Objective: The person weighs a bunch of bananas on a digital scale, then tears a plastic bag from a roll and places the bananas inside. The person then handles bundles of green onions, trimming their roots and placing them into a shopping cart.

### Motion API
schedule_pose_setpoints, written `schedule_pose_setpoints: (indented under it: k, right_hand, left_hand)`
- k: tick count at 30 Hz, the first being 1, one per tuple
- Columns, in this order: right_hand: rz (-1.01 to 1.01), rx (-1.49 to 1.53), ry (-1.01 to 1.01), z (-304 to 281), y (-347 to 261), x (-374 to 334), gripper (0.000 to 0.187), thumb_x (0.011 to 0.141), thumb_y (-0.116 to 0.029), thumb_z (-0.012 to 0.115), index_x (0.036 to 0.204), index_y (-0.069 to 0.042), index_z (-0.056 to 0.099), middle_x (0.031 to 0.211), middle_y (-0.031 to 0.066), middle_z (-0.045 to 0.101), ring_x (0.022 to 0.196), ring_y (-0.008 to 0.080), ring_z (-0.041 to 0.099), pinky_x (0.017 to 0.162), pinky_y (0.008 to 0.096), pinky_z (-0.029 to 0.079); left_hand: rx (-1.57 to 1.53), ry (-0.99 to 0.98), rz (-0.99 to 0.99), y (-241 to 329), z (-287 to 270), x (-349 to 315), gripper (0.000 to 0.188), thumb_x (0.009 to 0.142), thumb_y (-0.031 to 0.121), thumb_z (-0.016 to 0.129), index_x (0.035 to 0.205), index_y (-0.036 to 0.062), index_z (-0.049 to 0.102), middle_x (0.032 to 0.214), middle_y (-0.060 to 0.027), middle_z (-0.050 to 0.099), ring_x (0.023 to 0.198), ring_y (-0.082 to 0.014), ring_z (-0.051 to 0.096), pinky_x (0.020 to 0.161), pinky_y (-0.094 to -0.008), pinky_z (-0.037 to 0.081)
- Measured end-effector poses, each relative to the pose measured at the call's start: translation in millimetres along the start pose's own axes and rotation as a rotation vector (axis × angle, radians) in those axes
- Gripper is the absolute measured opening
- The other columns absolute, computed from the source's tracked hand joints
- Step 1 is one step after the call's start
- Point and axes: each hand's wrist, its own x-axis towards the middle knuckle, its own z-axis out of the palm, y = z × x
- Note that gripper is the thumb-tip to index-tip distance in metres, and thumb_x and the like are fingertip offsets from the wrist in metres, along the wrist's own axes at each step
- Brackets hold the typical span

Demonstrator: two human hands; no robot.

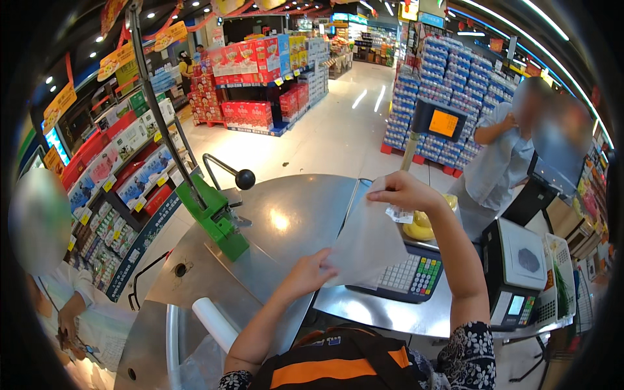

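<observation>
A thin, clear plastic bag [367,244] hangs stretched between my hands above the counter. My right hand [409,195] is raised and pinches its upper edge. My left hand [309,273], lower and to the left, closes its fingers on the bag's lower left side. Under the bag lies the keypad [413,276] of a weighing scale, partly covered by the plastic. Yellow bananas [419,229] rest on the scale behind my right wrist, partly hidden, with a white label near them.
A green bag sealer [218,218] with a black-knobbed lever stands on the steel counter [286,195]. A white roll [214,322] lies near left. One person [504,153] stands far right, another [71,299] at left. A second scale [520,260] and a white basket [559,279] are right.
</observation>
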Motion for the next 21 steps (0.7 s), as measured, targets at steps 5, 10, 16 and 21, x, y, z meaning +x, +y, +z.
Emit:
schedule_pose_setpoints:
  k: [5, 10, 16, 21]
  right_hand:
    - [0.115, -0.146, 0.227, -33.5, 55.6, -16.6, 0.023, 0.083, -0.023, 0.066, 0.081, 0.0, 0.066, 0.066, 0.0073, 0.059, 0.062, 0.0114, 0.052, 0.06, 0.0258, 0.043]
    - [0.277, 0.186, 0.626, -45.9, 123.6, -39.3, 0.024, 0.092, -0.022, 0.053, 0.085, -0.003, 0.066, 0.063, -0.0024, 0.051, 0.057, 0.0046, 0.047, 0.049, 0.0213, 0.035]
    - [0.164, 0.886, 0.517, 41.0, 143.5, -52.3, 0.025, 0.095, -0.026, 0.049, 0.09, -0.006, 0.063, 0.067, -0.004, 0.047, 0.056, 0.0036, 0.044, 0.048, 0.0186, 0.036]
    - [0.256, 1.175, 0.069, 139.8, 110.5, -41.3, 0.015, 0.089, -0.01, 0.057, 0.103, -0.005, 0.06, 0.079, -0.0009, 0.054, 0.069, 0.0084, 0.054, 0.057, 0.0204, 0.045]
  left_hand:
    - [-0.498, -0.216, 0.037, -12.6, -12.5, 0.4, 0.025, 0.085, 0.014, 0.063, 0.107, 0.0008, 0.063, 0.08, -0.0018, 0.065, 0.073, -0.0066, 0.059, 0.064, -0.0217, 0.046]
    - [-0.667, -0.028, -0.037, -22.5, -54.0, -31.7, 0.02, 0.087, 0.014, 0.061, 0.104, 0.0032, 0.063, 0.089, -0.002, 0.065, 0.078, -0.0071, 0.057, 0.069, -0.0207, 0.047]
    - [-0.714, 0.661, -0.297, -146.8, -14.0, -75.2, 0.016, 0.088, 0.013, 0.059, 0.1, 0.003, 0.064, 0.085, -0.0013, 0.064, 0.073, -0.0079, 0.057, 0.067, -0.0206, 0.046]
    - [-0.764, 0.926, -0.428, -231.1, 54.0, -124.6, 0.015, 0.089, 0.015, 0.059, 0.098, 0.0033, 0.062, 0.078, 0.0007, 0.06, 0.069, -0.0091, 0.055, 0.064, -0.023, 0.047]
